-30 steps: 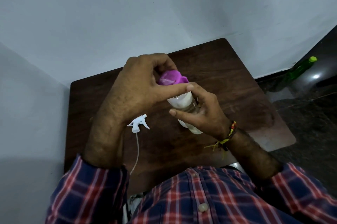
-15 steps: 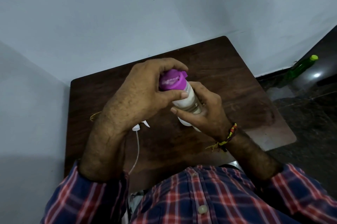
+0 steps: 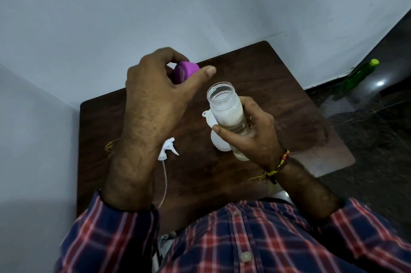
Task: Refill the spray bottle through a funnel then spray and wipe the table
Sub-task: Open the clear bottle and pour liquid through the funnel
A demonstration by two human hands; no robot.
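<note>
My right hand (image 3: 249,135) grips a clear bottle (image 3: 226,110) holding whitish liquid, its wide mouth uncovered and pointing up. My left hand (image 3: 153,99) holds the purple cap (image 3: 185,71) up and to the left of the bottle, apart from it. A white funnel (image 3: 214,137) shows just behind the bottle, mostly hidden by my right hand; whether it stands in another bottle I cannot tell. The white spray head (image 3: 168,148) with its thin dip tube lies on the dark wooden table (image 3: 289,86) under my left wrist.
The small table sits in a corner between white walls. A green bottle (image 3: 358,74) with a yellow-green cap stands on the dark floor at the right. A yellowish scribble-like mark or thread (image 3: 110,146) lies at the table's left side.
The purple cap has come off the bottle. My left hand lifted it up and to the left; my right hand moved the bottle slightly right, its mouth now uncovered.
</note>
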